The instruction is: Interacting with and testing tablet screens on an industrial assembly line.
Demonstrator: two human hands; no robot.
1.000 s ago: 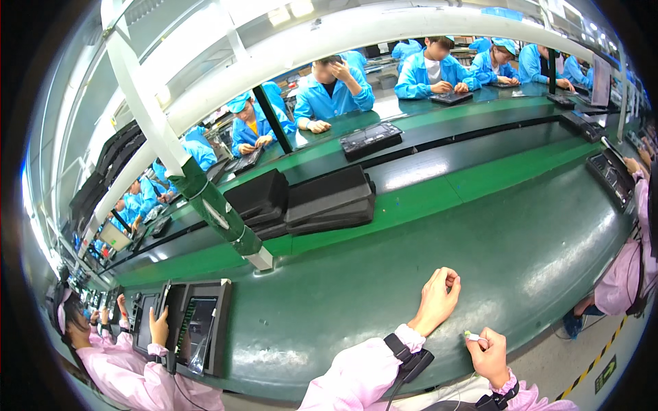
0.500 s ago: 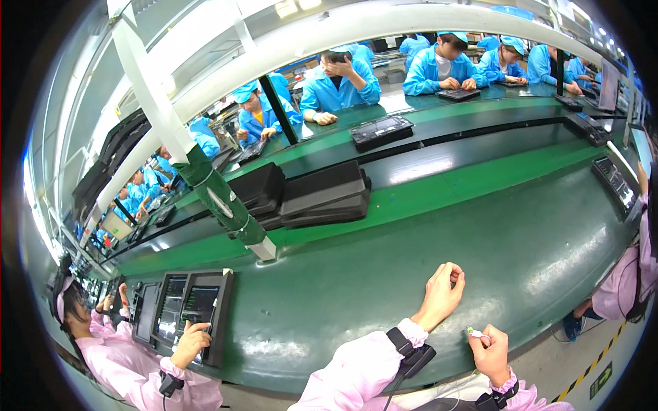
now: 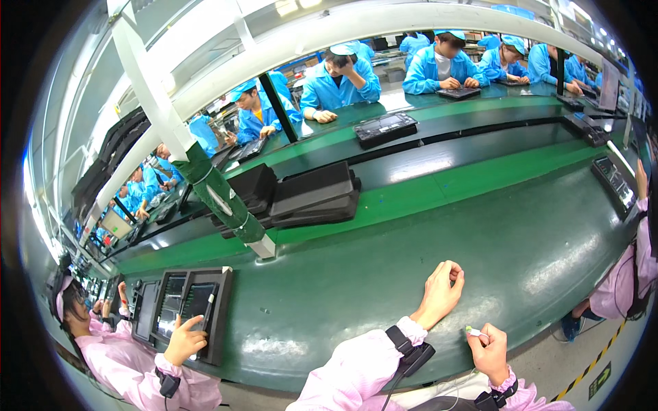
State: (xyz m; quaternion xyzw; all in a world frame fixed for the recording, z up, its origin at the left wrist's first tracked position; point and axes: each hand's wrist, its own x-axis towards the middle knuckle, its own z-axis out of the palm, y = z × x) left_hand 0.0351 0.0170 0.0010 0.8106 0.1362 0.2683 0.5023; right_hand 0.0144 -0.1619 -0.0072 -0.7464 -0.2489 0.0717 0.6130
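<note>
My left hand (image 3: 439, 294) rests on the green tabletop (image 3: 356, 301), its fingers curled in toward the thumb, and I see nothing in it. Nearer the table's front edge, my right hand (image 3: 491, 351) pinches a small white stick-like piece with a greenish tip (image 3: 474, 331). The piece points left, toward my left wrist; its exact kind is too small to make out. My hands are apart from each other. A black strap with a dark box (image 3: 413, 354) sits around my left wrist, with a cable hanging from it, and another strap (image 3: 499, 397) is on my right wrist.
At left, a co-worker's hand (image 3: 184, 340) is over a black tray (image 3: 218, 322) of dark panels. Black foam trays (image 3: 315, 195) lie stacked on the green belt (image 3: 439, 192), behind a post (image 3: 226, 198). A black device (image 3: 614, 185) lies at right.
The foam trays have shifted left along the belt, while a dark device on the far line has moved slightly right. The left co-worker's hand has moved a little. My hands have barely moved.
</note>
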